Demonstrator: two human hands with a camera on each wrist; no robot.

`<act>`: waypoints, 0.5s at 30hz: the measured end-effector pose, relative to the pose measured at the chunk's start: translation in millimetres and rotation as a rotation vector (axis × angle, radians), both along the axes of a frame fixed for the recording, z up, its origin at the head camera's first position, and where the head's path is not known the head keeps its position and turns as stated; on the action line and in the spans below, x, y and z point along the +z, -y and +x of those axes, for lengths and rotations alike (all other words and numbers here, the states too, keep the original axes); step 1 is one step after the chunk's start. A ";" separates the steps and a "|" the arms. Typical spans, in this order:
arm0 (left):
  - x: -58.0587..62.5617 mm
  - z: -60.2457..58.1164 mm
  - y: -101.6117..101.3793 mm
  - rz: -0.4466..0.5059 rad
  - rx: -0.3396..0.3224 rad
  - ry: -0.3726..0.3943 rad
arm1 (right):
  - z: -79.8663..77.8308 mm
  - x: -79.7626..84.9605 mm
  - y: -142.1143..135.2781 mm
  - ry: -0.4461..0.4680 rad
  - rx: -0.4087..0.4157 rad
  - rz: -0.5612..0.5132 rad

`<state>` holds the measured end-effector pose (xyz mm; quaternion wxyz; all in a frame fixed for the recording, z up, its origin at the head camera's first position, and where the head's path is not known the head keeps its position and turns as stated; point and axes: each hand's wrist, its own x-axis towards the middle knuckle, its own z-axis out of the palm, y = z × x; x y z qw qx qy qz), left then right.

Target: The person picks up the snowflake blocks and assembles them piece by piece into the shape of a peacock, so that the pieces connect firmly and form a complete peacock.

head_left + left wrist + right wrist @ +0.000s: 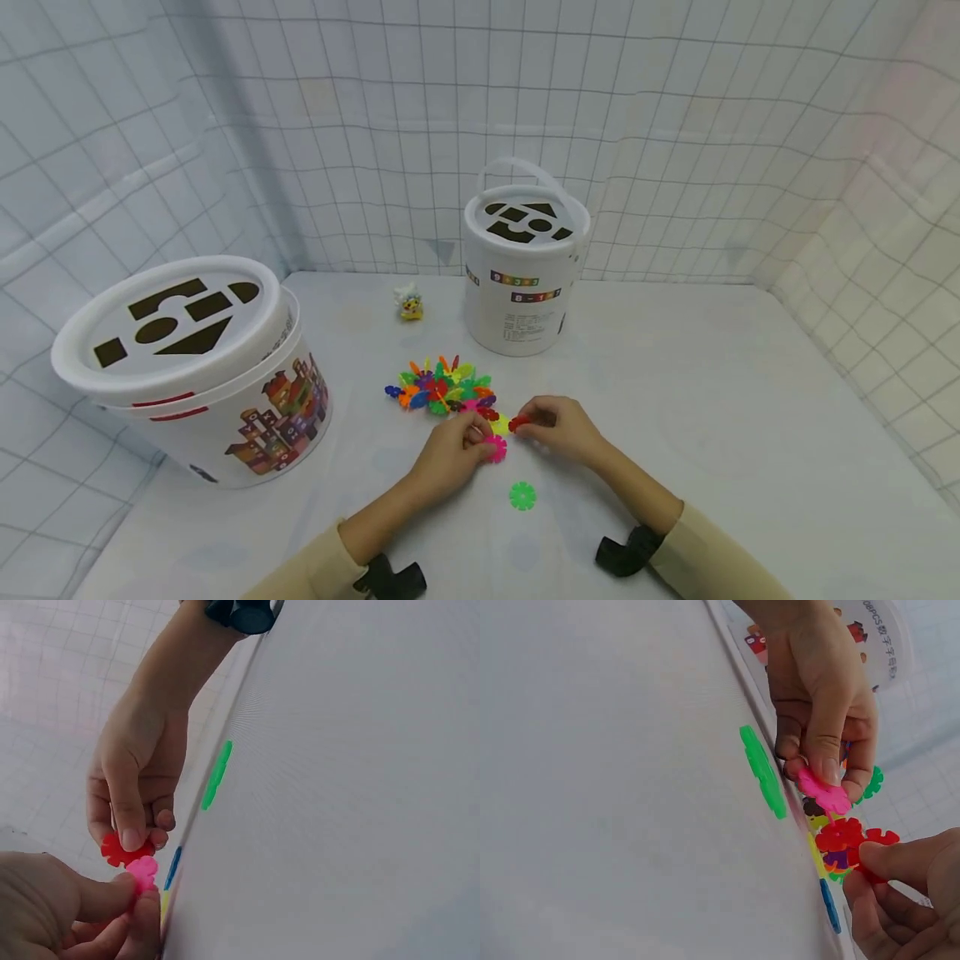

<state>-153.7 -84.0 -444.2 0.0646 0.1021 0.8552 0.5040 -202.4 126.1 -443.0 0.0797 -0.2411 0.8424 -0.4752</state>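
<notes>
My left hand [450, 452] pinches a pink snowflake disc [497, 449] with notched edges between thumb and fingers. A red snowflake disc [517, 423] is pinched in my right hand [564, 427], just to the right of the pink one. In the left wrist view the pink disc [142, 874] and the red disc [122, 852] overlap at their edges. Behind the hands lies a yellow disc [500, 426], partly covered. A green disc [522, 496] lies flat on the table in front of them. Low in the right wrist view, a blue disc [830, 906] shows edge-on.
A heap of many-coloured discs [438, 387] lies just beyond my left hand. A large lidded bucket [281, 417] stands at the left, and a smaller white bucket [517, 308] with a handle at the back. Near it sits a small toy figure [409, 302]. Grid-patterned cloth surrounds the table.
</notes>
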 end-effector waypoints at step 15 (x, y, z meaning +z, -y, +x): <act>-0.5 -6.9 0.9 0.474 0.054 0.227 | 10.6 -5.7 0.7 -0.095 0.066 -0.122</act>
